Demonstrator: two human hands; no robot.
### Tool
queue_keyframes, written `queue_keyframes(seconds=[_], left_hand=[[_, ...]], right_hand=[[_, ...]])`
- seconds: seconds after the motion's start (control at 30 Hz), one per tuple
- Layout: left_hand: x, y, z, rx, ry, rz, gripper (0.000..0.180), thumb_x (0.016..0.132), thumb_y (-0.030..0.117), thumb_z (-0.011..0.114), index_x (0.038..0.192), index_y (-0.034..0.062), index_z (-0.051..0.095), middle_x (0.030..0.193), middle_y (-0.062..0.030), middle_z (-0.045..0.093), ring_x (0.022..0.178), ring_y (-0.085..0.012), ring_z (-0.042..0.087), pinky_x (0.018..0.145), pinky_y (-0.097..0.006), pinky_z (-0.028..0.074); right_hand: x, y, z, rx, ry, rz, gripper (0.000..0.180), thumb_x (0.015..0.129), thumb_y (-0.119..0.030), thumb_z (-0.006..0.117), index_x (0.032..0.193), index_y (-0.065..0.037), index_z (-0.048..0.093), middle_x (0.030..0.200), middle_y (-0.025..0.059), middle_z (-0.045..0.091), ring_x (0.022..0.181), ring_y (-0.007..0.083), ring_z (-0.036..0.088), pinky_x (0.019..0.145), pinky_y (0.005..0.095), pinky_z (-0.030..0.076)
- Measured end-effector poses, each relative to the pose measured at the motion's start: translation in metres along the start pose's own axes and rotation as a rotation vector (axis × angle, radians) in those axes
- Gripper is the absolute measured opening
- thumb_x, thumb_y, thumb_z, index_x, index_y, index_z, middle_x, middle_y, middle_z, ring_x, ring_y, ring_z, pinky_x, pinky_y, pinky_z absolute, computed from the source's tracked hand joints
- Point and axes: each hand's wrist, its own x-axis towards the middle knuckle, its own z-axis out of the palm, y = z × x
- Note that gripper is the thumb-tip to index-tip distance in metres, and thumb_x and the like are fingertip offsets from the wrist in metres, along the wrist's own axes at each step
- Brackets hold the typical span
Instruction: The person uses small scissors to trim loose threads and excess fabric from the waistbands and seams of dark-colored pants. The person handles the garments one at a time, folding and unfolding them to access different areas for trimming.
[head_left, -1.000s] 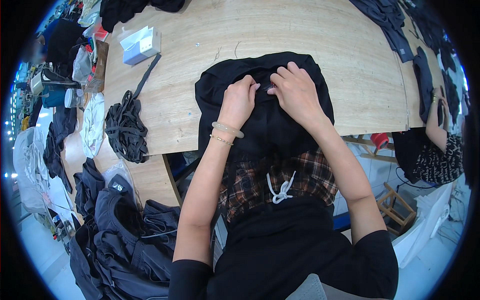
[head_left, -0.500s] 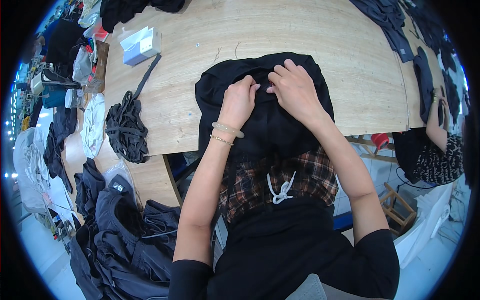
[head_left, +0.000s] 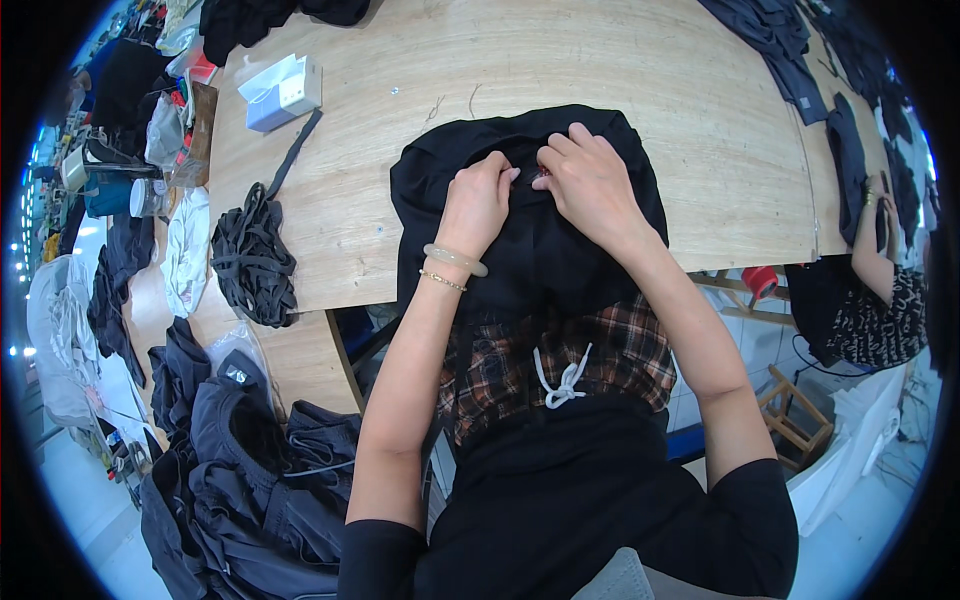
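Observation:
A black garment [head_left: 530,250] is spread over the table's near edge and hangs down toward my lap. My left hand [head_left: 479,200] pinches its fabric near the middle, thumb and index finger pressed together. Close beside it on the right, my right hand [head_left: 590,187] is closed with bent fingers at the same part of the cloth. A tiny reddish bit shows by the right fingertips, too small to name. The fingers hide much of the cloth between the two hands.
On the wooden table [head_left: 700,150] stand a tissue box [head_left: 284,93] and a bundle of dark straps [head_left: 252,250]. Dark garments [head_left: 230,480] are heaped at lower left. At the right edge another person's arm [head_left: 876,245] reaches to dark cloth, near a wooden stool [head_left: 795,415].
Both hands stay at the same place on the black garment. The right fingers have shifted very slightly; nothing else has visibly moved.

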Motion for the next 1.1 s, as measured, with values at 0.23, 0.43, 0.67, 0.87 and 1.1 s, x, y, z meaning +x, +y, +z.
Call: queue_keyframes(seconds=[0.23,0.43,0.67,0.87,1.1], left_hand=[[0.000,0.002,-0.001,-0.018,-0.029,-0.048,0.015,0.098,0.008,0.062,0.089,-0.0026,0.059,0.075,-0.0194,0.069,0.071,-0.0318,0.072,0.063,-0.038,0.055],[-0.001,0.001,0.000,-0.044,-0.041,-0.099,0.014,0.101,0.009,0.059,0.094,-0.0022,0.057,0.083,-0.0187,0.072,0.076,-0.0277,0.075,0.066,-0.035,0.058],[0.000,-0.002,0.001,-0.063,-0.048,-0.115,0.013,0.102,0.009,0.058,0.095,-0.0022,0.058,0.083,-0.0165,0.073,0.076,-0.0248,0.076,0.067,-0.033,0.059],[0.001,0.003,0.001,-0.081,-0.043,-0.141,0.014,0.103,0.010,0.058,0.096,-0.0019,0.058,0.081,-0.0157,0.072,0.075,-0.0245,0.076,0.066,-0.033,0.059],[0.001,0.001,0.001,-0.078,-0.033,-0.128,0.014,0.103,0.011,0.057,0.096,-0.0011,0.058,0.080,-0.0152,0.072,0.074,-0.0241,0.075,0.065,-0.033,0.059]], right_hand=[[-0.002,0.004,0.005,0.042,0.046,0.012,0.015,0.079,-0.016,0.077,0.086,-0.006,0.069,0.087,0.0045,0.063,0.093,0.0241,0.057,0.078,0.0375,0.047],[-0.021,0.026,0.012,0.263,0.025,0.219,0.019,0.081,-0.020,0.077,0.087,-0.006,0.066,0.084,0.0041,0.060,0.084,0.0260,0.055,0.075,0.0381,0.047],[-0.021,0.020,0.008,0.224,0.089,0.153,0.021,0.081,-0.021,0.078,0.090,-0.006,0.067,0.085,0.0044,0.060,0.087,0.0253,0.055,0.075,0.0377,0.046],[-0.015,0.017,0.013,0.142,0.105,0.065,0.020,0.079,-0.016,0.078,0.091,-0.005,0.067,0.086,0.0040,0.059,0.086,0.0247,0.054,0.076,0.0367,0.047],[-0.012,0.011,0.014,0.074,0.109,0.019,0.019,0.080,-0.018,0.077,0.090,-0.006,0.067,0.088,0.0039,0.059,0.091,0.0240,0.055,0.076,0.0370,0.045]])
